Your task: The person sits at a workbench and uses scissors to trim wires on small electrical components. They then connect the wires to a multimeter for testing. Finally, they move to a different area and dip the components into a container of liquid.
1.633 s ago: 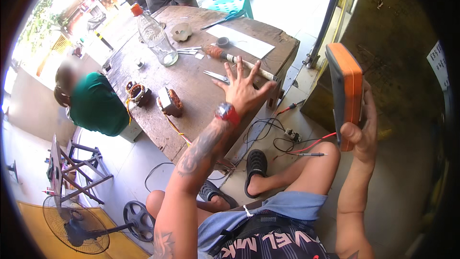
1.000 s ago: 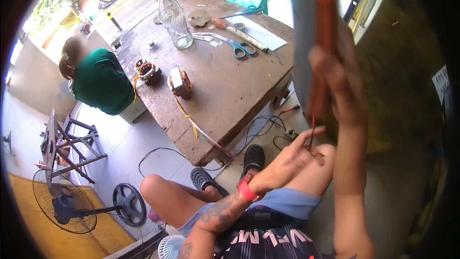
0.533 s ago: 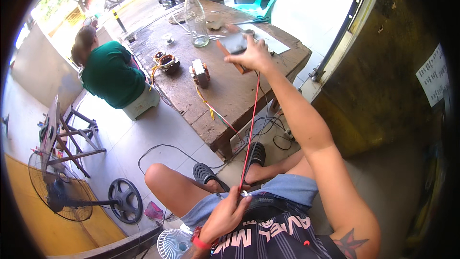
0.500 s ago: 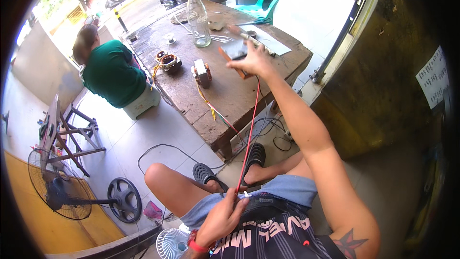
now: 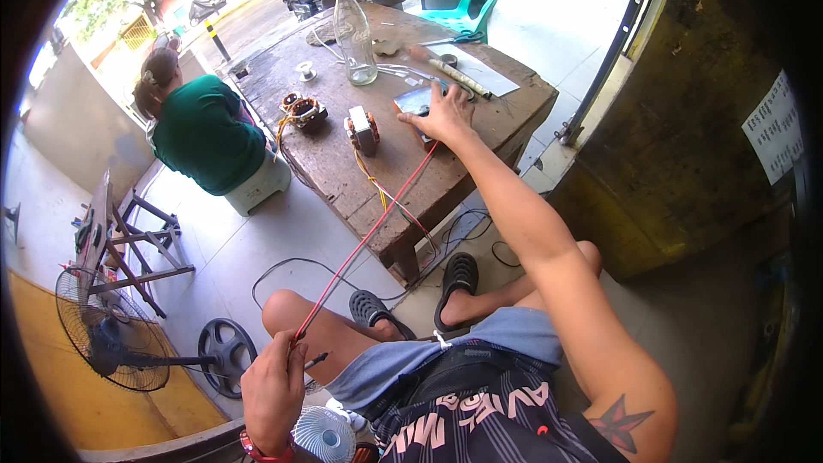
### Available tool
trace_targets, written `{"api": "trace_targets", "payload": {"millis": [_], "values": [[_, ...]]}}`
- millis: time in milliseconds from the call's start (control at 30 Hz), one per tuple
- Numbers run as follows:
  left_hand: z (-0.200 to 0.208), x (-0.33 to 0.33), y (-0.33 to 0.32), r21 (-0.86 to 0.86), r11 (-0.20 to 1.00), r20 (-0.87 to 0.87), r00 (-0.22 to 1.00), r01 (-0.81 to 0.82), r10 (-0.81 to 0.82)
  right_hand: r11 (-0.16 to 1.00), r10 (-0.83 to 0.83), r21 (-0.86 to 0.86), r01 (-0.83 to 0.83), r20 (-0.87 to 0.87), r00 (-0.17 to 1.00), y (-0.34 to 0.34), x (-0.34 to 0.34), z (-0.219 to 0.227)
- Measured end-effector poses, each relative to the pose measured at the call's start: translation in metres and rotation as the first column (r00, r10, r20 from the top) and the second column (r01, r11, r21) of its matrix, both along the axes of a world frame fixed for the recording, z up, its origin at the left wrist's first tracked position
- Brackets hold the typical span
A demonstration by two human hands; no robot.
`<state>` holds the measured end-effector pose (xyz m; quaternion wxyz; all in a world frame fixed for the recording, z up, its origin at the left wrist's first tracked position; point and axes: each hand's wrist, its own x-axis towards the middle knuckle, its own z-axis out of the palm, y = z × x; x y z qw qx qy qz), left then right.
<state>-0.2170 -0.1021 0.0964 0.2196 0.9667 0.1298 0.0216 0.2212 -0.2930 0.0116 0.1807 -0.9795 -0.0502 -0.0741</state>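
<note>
My right hand [image 5: 447,113] grips an orange-sided multimeter [image 5: 413,103] with a shiny face, at the table's near right part. Its fingers wrap over the case and partly hide it. From the meter a red test lead [image 5: 369,236] stretches tight down to my left hand [image 5: 273,390], which is closed around the leads above my thigh. A dark probe tip [image 5: 317,360] sticks out beside the left thumb. Left of the meter sits a motor stator [image 5: 363,131] with yellow, red and white wires. Another copper-wound stator [image 5: 304,111] lies farther left.
A glass bottle [image 5: 354,43] with an orange cap, a wire spool [image 5: 304,71] and a white sheet [image 5: 493,69] are on the wooden table [image 5: 334,176]. A person in green [image 5: 206,133] sits left. Black cables [image 5: 291,261] cross the floor; a fan [image 5: 111,334] stands lower left.
My left hand has moved left and down with the leads, pulling the red one slantwise. My right hand has lowered the multimeter toward the table and turned it slightly.
</note>
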Motion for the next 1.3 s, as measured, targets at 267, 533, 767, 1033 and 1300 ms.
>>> {"api": "trace_targets", "payload": {"millis": [267, 533, 767, 1033, 1300], "values": [[-0.017, 0.056, -0.044, 0.290, 0.678, 0.205, 0.648, 0.676, -0.733, 0.266, 0.948, 0.685, -0.679, -0.314, 0.054, -0.024, -0.198, 0.035], [-0.059, 0.089, -0.076, 0.495, 0.370, 0.203, 0.310, 0.786, -0.929, 0.248, 0.964, 0.938, 0.241, -0.263, 0.031, -0.006, -0.231, 0.008], [-0.070, 0.064, -0.065, 0.598, 0.670, 0.447, 0.511, 0.440, -0.734, -0.062, 0.841, 0.881, 0.469, -0.207, 0.499, -0.012, -0.229, 0.018], [-0.077, 0.080, -0.006, -0.091, 0.953, 0.485, 0.849, 0.288, -0.210, -0.173, 0.556, 0.985, 0.008, 0.091, 0.826, -0.074, -0.166, 0.032], [-0.103, 0.124, -0.019, -0.878, 0.037, 0.418, 0.726, 0.477, 0.546, 0.413, 0.565, 0.906, -0.091, -0.177, 0.806, -0.086, -0.135, -0.013]]}}
